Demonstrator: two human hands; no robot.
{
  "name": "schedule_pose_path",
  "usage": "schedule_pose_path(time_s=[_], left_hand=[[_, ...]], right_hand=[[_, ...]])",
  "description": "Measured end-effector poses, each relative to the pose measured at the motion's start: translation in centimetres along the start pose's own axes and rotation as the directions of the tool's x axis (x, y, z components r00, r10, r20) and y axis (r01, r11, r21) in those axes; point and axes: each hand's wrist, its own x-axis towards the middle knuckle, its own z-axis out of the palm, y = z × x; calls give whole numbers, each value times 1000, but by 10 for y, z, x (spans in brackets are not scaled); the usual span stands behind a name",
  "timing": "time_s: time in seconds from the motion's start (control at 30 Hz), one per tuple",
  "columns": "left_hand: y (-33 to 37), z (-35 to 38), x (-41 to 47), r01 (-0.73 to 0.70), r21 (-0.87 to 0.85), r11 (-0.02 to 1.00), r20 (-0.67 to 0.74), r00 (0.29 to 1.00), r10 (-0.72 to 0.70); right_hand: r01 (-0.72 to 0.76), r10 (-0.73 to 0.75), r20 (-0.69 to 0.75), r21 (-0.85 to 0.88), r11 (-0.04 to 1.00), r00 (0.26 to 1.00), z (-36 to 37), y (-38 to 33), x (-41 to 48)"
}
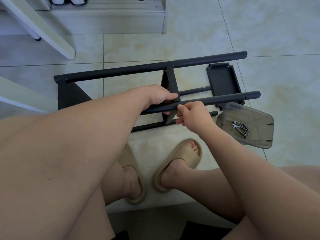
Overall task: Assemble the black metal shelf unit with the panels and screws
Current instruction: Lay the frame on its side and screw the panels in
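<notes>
The black shelf unit lies on its side on the tiled floor. Its far tube (150,67) runs across the frame, and a near tube (225,97) crosses in front of it. A middle panel (171,82) stands between the tubes. My left hand (159,97) grips the near edge of that panel, thumb on top. My right hand (192,113) pinches at the near tube where the panel meets it; what is between the fingertips is hidden. A loose panel (222,80) lies flat to the right. A clear plastic tub (256,135) holds screws and small wrenches (240,128).
Two more thin tubes (195,90) lie under the frame. An end panel (69,96) shows at the left. My feet in beige slippers (180,163) are just below the frame. White furniture legs (43,26) and a white cabinet base (110,19) stand behind.
</notes>
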Motion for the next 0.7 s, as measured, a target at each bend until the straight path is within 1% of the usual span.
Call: schedule_pose_path(time_s=[0.13,0.23,0.33,0.43,0.5,0.53,0.57,0.6,0.63,0.67,0.7], left_hand=[[1,1,0,6,-12,1000,-19,1000,-6],[0,1,0,5,39,999,-39,999,-3],[0,-2,-1,4,97,995,-22,1000,-2],[2,-3,-2,14,138,990,-18,1000,-12],[1,-3,-2,14,138,990,-22,1000,-11],[1,-3,-3,12,147,989,-19,1000,-10],[1,-3,-3,12,152,988,-11,1000,-10],[0,-4,-4,11,150,989,-3,1000,-11],[-1,-4,-4,10,141,990,3,1000,-11],[-1,-4,-4,10,129,992,3,1000,-11],[-2,-4,-4,10,119,993,1,1000,-11]], right_hand=[[53,-57,-33,-116,992,998,2,-1,-1],[87,-93,-33,-142,986,995,2,-2,0],[129,-135,-20,-187,974,991,0,1,3],[174,-194,-30,-323,930,981,-9,3,9],[224,-278,-55,-455,862,959,-20,3,14],[272,-358,-56,-545,793,932,-25,3,16],[314,-436,-37,-640,701,899,-30,4,18],[342,-484,2,-710,615,875,-33,5,21],[366,-492,57,-743,560,869,-36,5,24],[402,-474,124,-735,546,871,-39,6,28],[441,-439,196,-691,573,877,-41,7,31]])
